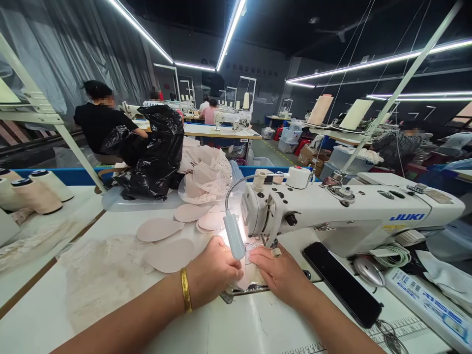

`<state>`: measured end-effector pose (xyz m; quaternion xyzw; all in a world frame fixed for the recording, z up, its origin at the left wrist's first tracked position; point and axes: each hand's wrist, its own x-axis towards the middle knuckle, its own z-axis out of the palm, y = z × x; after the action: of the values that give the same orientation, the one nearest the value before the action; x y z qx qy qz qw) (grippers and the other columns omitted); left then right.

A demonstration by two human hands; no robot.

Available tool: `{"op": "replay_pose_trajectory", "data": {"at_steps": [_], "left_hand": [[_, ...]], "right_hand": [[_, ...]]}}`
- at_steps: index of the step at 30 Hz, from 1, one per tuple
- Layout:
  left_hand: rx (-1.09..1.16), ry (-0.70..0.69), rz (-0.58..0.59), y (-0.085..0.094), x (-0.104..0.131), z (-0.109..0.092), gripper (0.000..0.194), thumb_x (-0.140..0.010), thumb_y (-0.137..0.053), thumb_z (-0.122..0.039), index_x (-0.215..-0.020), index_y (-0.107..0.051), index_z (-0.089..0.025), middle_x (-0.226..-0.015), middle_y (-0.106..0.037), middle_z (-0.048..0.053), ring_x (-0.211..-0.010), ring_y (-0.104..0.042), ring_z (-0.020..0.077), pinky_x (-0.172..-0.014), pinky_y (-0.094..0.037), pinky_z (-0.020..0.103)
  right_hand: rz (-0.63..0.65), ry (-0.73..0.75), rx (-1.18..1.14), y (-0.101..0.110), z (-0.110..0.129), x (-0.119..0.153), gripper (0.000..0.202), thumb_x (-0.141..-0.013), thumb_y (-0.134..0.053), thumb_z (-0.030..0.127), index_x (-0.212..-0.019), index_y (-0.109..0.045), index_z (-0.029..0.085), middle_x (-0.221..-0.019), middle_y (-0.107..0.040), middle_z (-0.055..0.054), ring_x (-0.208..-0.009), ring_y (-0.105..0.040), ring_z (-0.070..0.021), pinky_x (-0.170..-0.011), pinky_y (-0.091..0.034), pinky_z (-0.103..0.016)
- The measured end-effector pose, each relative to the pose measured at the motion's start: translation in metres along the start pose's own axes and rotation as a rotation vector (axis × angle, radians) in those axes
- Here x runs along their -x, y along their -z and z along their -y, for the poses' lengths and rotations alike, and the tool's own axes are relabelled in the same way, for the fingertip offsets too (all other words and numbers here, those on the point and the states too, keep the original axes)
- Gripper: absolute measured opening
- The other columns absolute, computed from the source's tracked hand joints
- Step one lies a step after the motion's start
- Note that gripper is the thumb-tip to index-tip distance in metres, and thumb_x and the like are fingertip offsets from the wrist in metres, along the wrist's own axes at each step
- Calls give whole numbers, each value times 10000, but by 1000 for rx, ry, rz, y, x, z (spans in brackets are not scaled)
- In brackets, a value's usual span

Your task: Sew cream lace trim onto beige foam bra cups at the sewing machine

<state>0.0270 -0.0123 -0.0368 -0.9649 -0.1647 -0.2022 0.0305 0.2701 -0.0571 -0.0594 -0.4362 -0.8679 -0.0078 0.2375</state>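
Observation:
My left hand (216,271), with a gold bracelet on its wrist, is closed at the front of the sewing machine (342,209), its fingertips pinching a pale pink fabric piece (242,281). Across from it, my right hand (283,275) lies with its fingers stretched out flat by the needle area, touching the same fabric. A small grey lamp (234,235) on a bendy neck lights the spot and partly covers it, so the needle tip is hidden. Left of my hands lie several pale pink teardrop-shaped pads (160,229) and a heap of cream lace (106,268).
To the right are a black phone (342,282), a mouse (368,271) and a white box (429,305). A black plastic bag (158,152) and piled lace fabric (208,172) stand behind the pads. Thread cones (37,194) sit at left. A co-worker (101,118) sits beyond.

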Motion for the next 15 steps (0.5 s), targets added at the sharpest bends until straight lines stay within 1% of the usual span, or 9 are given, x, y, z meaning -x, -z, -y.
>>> {"op": "replay_pose_trajectory", "data": {"at_steps": [2,4,6,10,12,15], "left_hand": [[46,16,-15,-2,0,-1,230,-720,-665,-15,-815,-657,-224,-918,-694,-33,-818,-582,180,-886,-331,417],[79,34,-55,-4,1,-2,237,-707,-692,-37,-821,-680,-245,-1007,-701,-25,-861,-585,200,-876,-330,418],[106,45,-70,-4,1,-2,221,-710,-689,-38,-793,-676,-241,-951,-689,-26,-833,-573,191,-841,-335,398],[144,61,11,0,-2,-1,200,-715,-608,6,-678,-571,-187,-739,-610,-39,-704,-519,155,-796,-347,377],[161,58,16,2,-2,0,209,-702,-586,17,-650,-540,-181,-707,-594,-39,-672,-496,152,-779,-351,371],[168,54,-22,3,-3,-1,220,-664,-574,38,-651,-546,-180,-736,-619,-31,-687,-505,158,-753,-351,357]], "right_hand": [[13,-8,-26,2,1,0,453,-848,-458,-6,-1121,-695,268,-1021,-730,-38,-870,-631,-227,-810,-501,-371],[18,-15,-77,3,3,0,479,-832,-449,-25,-1115,-700,269,-1019,-720,-28,-802,-601,-208,-782,-491,-359],[4,-22,-127,5,5,0,512,-816,-443,-40,-1127,-705,271,-1017,-713,-25,-765,-575,-197,-756,-479,-348],[-16,-16,-199,6,10,-1,513,-811,-444,-47,-1132,-702,259,-978,-698,-34,-773,-572,-198,-741,-469,-336],[1,-14,-216,7,11,-1,488,-820,-452,-45,-1123,-692,254,-970,-686,-34,-766,-573,-192,-733,-467,-329],[17,-7,-224,6,14,-1,479,-842,-460,-39,-1161,-670,252,-985,-672,-35,-735,-564,-179,-694,-451,-316]]}}
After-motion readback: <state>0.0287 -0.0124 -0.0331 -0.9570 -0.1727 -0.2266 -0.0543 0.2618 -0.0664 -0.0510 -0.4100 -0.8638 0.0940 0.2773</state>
